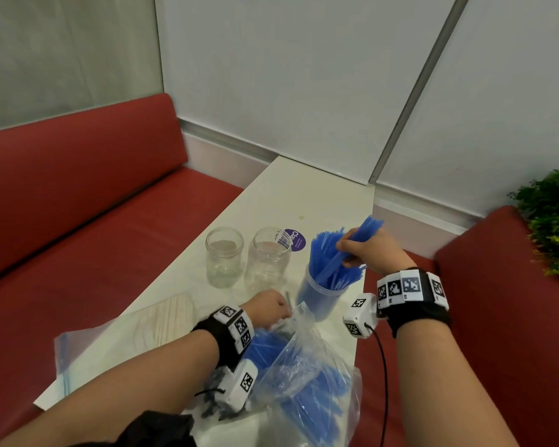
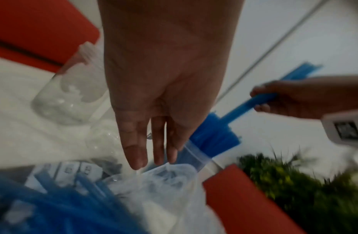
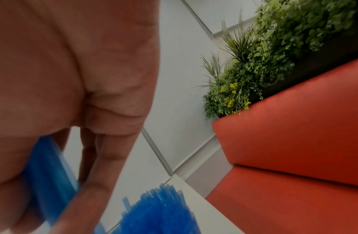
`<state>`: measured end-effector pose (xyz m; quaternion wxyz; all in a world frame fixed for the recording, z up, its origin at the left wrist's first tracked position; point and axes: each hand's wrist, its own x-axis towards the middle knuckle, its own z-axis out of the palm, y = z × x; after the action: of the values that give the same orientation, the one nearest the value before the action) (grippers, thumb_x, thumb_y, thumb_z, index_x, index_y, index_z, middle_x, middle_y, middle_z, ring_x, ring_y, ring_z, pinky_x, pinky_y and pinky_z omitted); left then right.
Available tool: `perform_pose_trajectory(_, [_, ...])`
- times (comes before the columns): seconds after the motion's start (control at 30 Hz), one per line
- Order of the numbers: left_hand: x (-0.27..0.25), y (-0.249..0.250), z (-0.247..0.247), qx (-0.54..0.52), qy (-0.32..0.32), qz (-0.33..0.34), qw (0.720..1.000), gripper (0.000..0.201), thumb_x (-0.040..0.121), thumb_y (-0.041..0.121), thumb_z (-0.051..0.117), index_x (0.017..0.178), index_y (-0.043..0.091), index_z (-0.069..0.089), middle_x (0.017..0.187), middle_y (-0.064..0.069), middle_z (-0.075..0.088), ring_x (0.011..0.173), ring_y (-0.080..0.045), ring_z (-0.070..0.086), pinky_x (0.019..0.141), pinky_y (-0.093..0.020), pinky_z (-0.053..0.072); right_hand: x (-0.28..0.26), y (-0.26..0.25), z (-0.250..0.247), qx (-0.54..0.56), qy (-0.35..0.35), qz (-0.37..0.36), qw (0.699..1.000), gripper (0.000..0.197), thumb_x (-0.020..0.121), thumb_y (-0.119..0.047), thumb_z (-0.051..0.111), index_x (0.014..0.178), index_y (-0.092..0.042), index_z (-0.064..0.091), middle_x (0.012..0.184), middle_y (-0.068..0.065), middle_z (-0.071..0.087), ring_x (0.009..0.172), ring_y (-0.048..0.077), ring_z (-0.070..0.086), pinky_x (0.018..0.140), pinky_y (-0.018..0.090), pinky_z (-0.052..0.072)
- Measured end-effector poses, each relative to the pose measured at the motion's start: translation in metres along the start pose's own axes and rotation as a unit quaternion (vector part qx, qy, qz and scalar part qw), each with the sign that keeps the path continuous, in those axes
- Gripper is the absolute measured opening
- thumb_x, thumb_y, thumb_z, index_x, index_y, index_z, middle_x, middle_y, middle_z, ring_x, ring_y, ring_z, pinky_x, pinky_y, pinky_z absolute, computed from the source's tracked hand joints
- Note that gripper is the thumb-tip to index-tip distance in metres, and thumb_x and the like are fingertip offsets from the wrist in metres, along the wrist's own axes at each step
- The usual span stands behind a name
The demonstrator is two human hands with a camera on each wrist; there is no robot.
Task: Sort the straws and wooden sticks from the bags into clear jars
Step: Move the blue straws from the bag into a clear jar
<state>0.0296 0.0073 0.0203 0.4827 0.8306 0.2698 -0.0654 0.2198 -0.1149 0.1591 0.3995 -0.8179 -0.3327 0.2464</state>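
Note:
My right hand point(image 1: 365, 253) grips a bundle of blue straws point(image 1: 365, 230) over a clear jar point(image 1: 320, 295) that holds many blue straws point(image 1: 326, 262). The right wrist view shows fingers point(image 3: 106, 166) curled round the bundle point(image 3: 48, 166) above the jar's straws point(image 3: 158, 210). My left hand point(image 1: 268, 309) lies at the mouth of a clear bag point(image 1: 304, 382) of blue straws. Its fingers point(image 2: 154, 150) are straight, with the tips touching the bag's rim point(image 2: 164, 182). Two empty clear jars point(image 1: 224, 259) point(image 1: 268, 262) stand to the left. A second bag with wooden sticks point(image 1: 162, 321) lies flat at the left.
All this sits on a narrow white table point(image 1: 304, 195) between red benches point(image 1: 78, 221) point(image 1: 513, 301). A purple sticker point(image 1: 294, 239) lies behind the jars. A green plant point(image 1: 555, 221) stands at the far right, and a white wall closes the far end.

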Motion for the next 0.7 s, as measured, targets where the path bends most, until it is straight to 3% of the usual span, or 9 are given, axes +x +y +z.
perform_pose_trajectory(0.07, [-0.001,-0.009,0.006,0.128,-0.025,0.051,0.99,0.024,0.094,0.013,0.055,0.106,0.003,0.073,0.11,-0.009,0.071,0.103,-0.022,0.064,0.089,-0.027,0.046,0.007,0.007,0.004,-0.015,0.048,0.004,0.999,0.014,0.089,-0.014,0.07,0.093,0.0,0.07,0.077,0.016,0.075,0.063,0.021,0.073,0.074,0.036,0.062])
perform_pose_trajectory(0.13, [-0.002,-0.017,0.015,0.237,-0.059,0.086,0.966,0.026,0.092,0.012,0.054,0.112,0.006,0.07,0.116,-0.009,0.068,0.114,-0.024,0.058,0.099,-0.031,0.041,0.01,0.013,0.012,-0.021,0.071,0.015,0.997,0.011,0.089,-0.013,0.069,0.085,-0.003,0.069,0.075,0.016,0.075,0.064,0.022,0.073,0.072,0.036,0.062])
perform_pose_trajectory(0.27, [-0.004,-0.033,0.03,0.398,-0.098,0.114,0.905,0.033,0.092,0.016,0.055,0.123,0.005,0.059,0.124,-0.016,0.06,0.109,-0.034,0.059,0.094,-0.039,0.048,0.012,0.031,0.037,-0.033,0.08,0.05,0.995,0.014,0.088,-0.01,0.069,0.074,-0.007,0.066,0.071,0.02,0.072,0.061,0.025,0.069,0.069,0.039,0.06])
perform_pose_trajectory(0.37, [-0.007,-0.04,0.034,0.487,-0.095,0.113,0.861,0.038,0.093,0.021,0.058,0.128,0.006,0.056,0.13,-0.015,0.055,0.115,-0.035,0.055,0.099,-0.044,0.045,0.016,0.044,0.051,-0.054,0.108,0.058,0.991,0.016,0.092,-0.016,0.069,0.087,0.0,0.07,0.076,0.017,0.069,0.062,0.023,0.063,0.066,0.036,0.056])
perform_pose_trajectory(0.47, [-0.011,-0.042,0.036,0.57,-0.082,0.126,0.808,0.028,0.099,0.011,0.049,0.125,0.006,0.06,0.132,-0.013,0.055,0.119,-0.035,0.051,0.101,-0.044,0.04,0.018,0.049,0.055,-0.099,0.09,0.053,0.99,0.016,0.093,-0.023,0.069,0.095,-0.007,0.07,0.091,0.009,0.069,0.08,0.023,0.065,0.075,0.035,0.053])
perform_pose_trajectory(0.53, [-0.012,-0.043,0.036,0.596,-0.081,0.113,0.791,0.028,0.099,0.007,0.047,0.124,0.007,0.062,0.131,-0.013,0.057,0.122,-0.036,0.05,0.103,-0.047,0.04,0.017,0.048,0.054,-0.092,0.099,0.046,0.99,0.017,0.089,-0.026,0.073,0.094,-0.011,0.067,0.093,0.006,0.068,0.085,0.025,0.065,0.078,0.038,0.054])
perform_pose_trajectory(0.63, [-0.012,-0.036,0.032,0.615,-0.096,0.081,0.778,0.028,0.1,0.007,0.048,0.124,0.008,0.061,0.13,-0.012,0.058,0.123,-0.034,0.05,0.105,-0.05,0.039,0.015,0.041,0.055,-0.081,0.186,0.001,0.979,0.026,0.088,-0.034,0.072,0.106,-0.018,0.063,0.106,0.004,0.061,0.089,0.023,0.06,0.073,0.034,0.048])
perform_pose_trajectory(0.7, [-0.012,-0.03,0.031,0.614,-0.101,0.074,0.779,0.027,0.1,0.007,0.047,0.123,0.008,0.061,0.129,-0.01,0.059,0.122,-0.032,0.052,0.105,-0.048,0.039,0.013,0.036,0.06,-0.102,0.275,-0.048,0.955,0.032,0.091,-0.036,0.066,0.12,-0.023,0.06,0.119,0.006,0.057,0.103,0.025,0.056,0.08,0.034,0.046])
